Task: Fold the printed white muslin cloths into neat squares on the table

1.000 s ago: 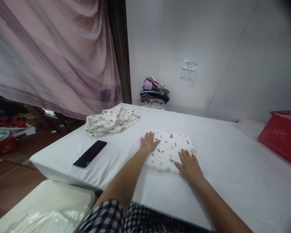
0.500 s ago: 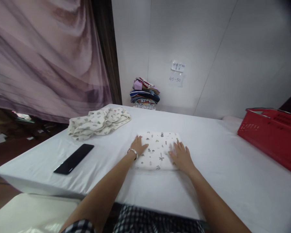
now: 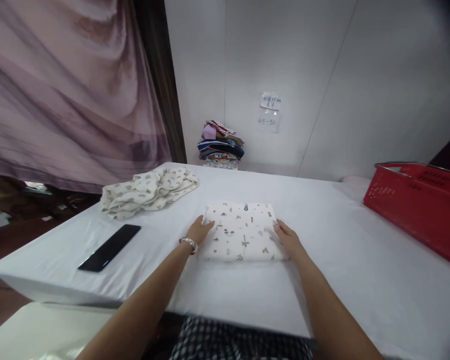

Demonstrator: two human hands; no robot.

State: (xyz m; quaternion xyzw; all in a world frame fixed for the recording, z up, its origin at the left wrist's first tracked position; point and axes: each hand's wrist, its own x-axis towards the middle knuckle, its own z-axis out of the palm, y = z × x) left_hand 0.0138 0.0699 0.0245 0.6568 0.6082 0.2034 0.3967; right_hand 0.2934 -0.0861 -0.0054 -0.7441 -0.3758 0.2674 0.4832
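Note:
A folded white cloth with small printed motifs lies flat on the white-covered table in front of me. My left hand, a bracelet on its wrist, is at the cloth's left edge, its fingers closed on that edge. My right hand holds the right edge the same way, its fingertips partly hidden under the cloth.
A crumpled printed garment lies at the table's back left, with a black phone nearer the front left. A red basket stands at the right. Stacked folded clothes sit by the wall, and a pink curtain hangs at the left.
Both hands slid off the top of the folded cloth out to its left and right edges and took hold there. The camera turned slightly right.

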